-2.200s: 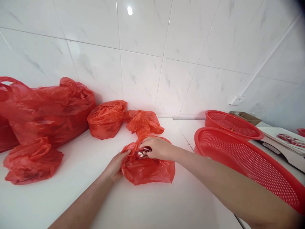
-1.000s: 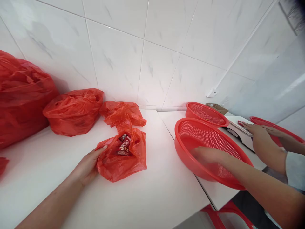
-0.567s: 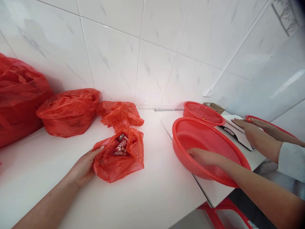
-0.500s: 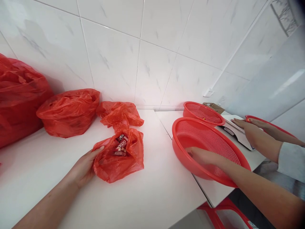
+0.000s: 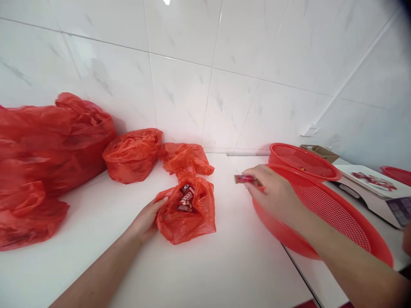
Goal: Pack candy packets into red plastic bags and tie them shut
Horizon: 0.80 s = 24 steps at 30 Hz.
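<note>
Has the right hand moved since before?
Yes: the right hand has gone from inside the front red basket to over its left rim, toward the open red bag.

On the left of the bench (image 5: pixel 192 276), before a white tiled wall (image 5: pixel 183 100) with grey marbling, a bulky red plastic bag (image 5: pixel 86 139), with a smaller slumped bag (image 5: pixel 30 220) in front. Just to the right, a rounded red bag (image 5: pixel 133 158). On the wall farther right, a white socket (image 5: pixel 310 130); below it, a cardboard box (image 5: pixel 326 155), and near this, a red mesh basket (image 5: pixel 293 156). Then a weighing scale (image 5: pixel 375 208) carrying red wrapped packets (image 5: pixel 374 180); beyond, another red basket (image 5: pixel 399 174).
</note>
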Available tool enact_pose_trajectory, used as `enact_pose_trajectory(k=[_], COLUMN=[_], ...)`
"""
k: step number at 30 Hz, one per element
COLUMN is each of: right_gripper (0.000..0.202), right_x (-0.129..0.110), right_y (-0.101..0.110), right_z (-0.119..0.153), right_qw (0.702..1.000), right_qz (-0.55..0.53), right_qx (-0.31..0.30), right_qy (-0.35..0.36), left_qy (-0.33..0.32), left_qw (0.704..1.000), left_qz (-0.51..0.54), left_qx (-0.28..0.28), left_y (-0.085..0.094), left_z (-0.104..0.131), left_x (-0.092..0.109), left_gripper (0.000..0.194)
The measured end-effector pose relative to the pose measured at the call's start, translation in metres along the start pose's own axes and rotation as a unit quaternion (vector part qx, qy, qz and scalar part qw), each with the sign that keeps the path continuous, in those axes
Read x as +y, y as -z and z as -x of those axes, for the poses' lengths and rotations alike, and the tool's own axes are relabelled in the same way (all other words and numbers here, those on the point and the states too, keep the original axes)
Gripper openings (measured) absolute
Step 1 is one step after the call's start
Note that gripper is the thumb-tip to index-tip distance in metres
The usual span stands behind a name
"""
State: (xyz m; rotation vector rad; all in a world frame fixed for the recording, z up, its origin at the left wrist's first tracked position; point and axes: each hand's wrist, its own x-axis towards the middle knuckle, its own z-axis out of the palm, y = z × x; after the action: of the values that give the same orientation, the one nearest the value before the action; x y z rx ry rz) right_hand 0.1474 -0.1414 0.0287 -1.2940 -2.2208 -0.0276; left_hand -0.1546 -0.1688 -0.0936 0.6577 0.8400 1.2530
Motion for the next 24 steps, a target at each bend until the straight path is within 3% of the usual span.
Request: enact_pose_trajectory(k=[4, 8, 12, 17, 20, 24], right_gripper=[0.019, 0.019, 0.024, 0.036, 0.040, 0.014], right_x=[-0.067, -0.091, -0.081, -0.056, -0.039, -0.018], right_y=[-0.044, -0.106, -0.144, -0.149, -0.148, -0.144], right_z=[0.002, -0.005, -0.006, 0.015, 0.028, 0.032], right_qw=[0.989, 0.984, 0.995, 0.995, 0.997, 0.992], right_qz=[-0.042, -0.090, -0.014, 0.079, 0.074, -0.031], right_qx=[-0.065, -0.079, -0.054, 0.006, -0.022, -0.095], right_qy=[0.126, 0.131, 0.078, 0.054, 0.026, -0.072], left_qy=[-0.012, -0.021, -0.053, -0.106, -0.138, -0.150], left_qw=[1.000, 1.000, 0.998, 0.991, 0.985, 0.978], left_qz=[0.011, 0.015, 0.024, 0.002, -0.031, -0.057], left_qx=[0.000, -0.013, 0.008, 0.080, 0.098, 0.134], left_y=[0.000, 0.002, 0.005, 0.012, 0.014, 0.009], left_z=[0.000, 0.000, -0.002, -0.007, -0.008, -0.009], left_x=[-0.003, -0.005, -0.007, -0.010, -0.009, 0.001], left_gripper=[0.045, 0.041, 0.041, 0.042, 0.040, 0.040])
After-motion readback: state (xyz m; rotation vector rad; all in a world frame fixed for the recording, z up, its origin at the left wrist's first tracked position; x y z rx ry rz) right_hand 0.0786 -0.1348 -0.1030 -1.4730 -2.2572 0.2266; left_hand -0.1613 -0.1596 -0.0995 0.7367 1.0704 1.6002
